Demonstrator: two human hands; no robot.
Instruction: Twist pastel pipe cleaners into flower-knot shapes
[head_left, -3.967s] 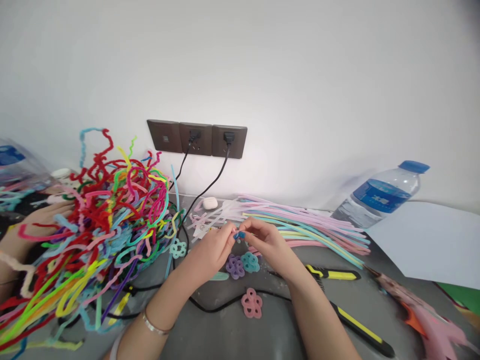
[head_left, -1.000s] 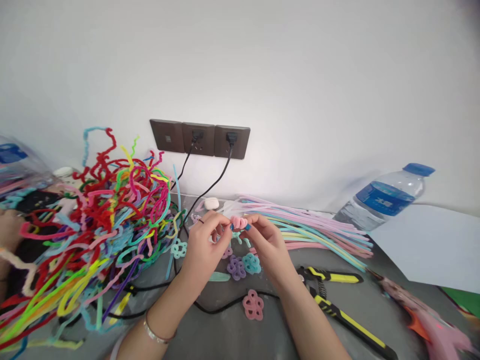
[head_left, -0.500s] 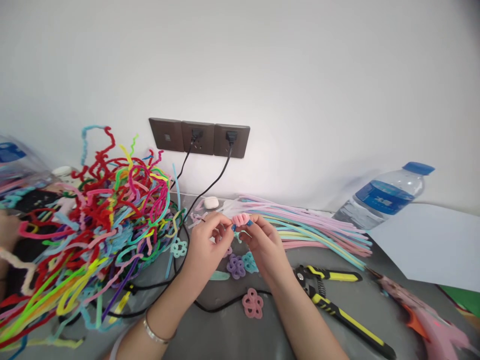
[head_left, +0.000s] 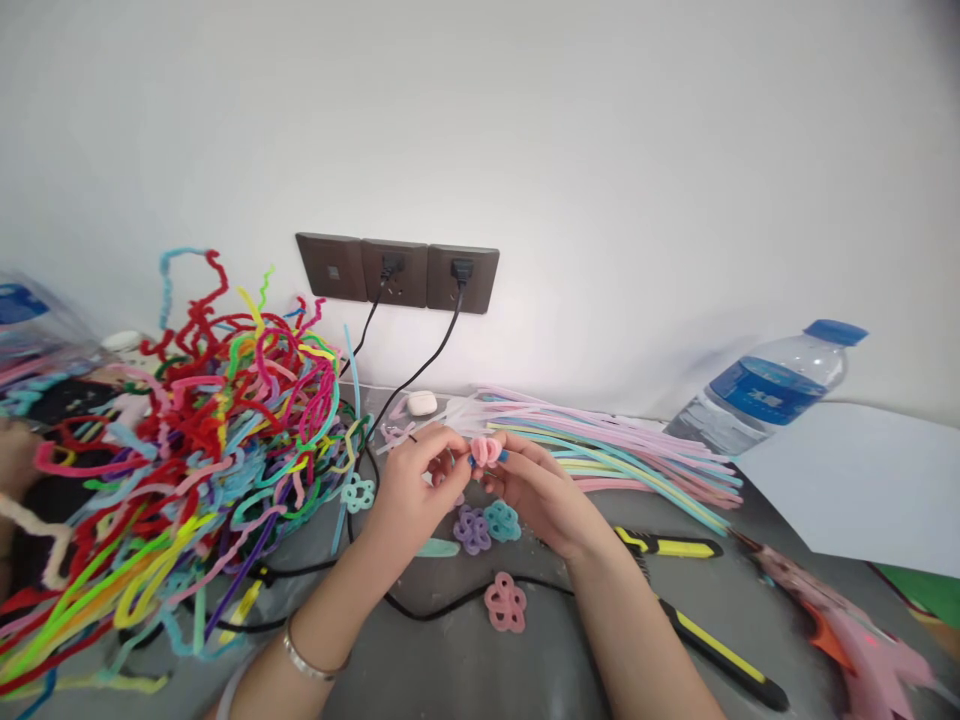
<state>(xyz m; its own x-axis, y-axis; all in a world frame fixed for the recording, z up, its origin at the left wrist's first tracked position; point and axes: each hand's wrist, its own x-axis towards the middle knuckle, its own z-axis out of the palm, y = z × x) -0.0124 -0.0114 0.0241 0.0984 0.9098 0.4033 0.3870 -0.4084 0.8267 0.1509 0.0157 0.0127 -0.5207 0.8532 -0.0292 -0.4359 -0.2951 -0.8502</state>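
Loops of pink pipe cleaner sit beyond the purple flower in the head view, pinched tightly between fingertips of 2 hands, left hand and right hand. Just right of that flower lies 1 teal flower; nearer the wearer, 1 pink flower.

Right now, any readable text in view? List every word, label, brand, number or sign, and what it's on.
None readable.
Blue label on the water bottle: white characters, too small and blurred to read.
Left plate of the wall sockets: small light mark, nothing legible.
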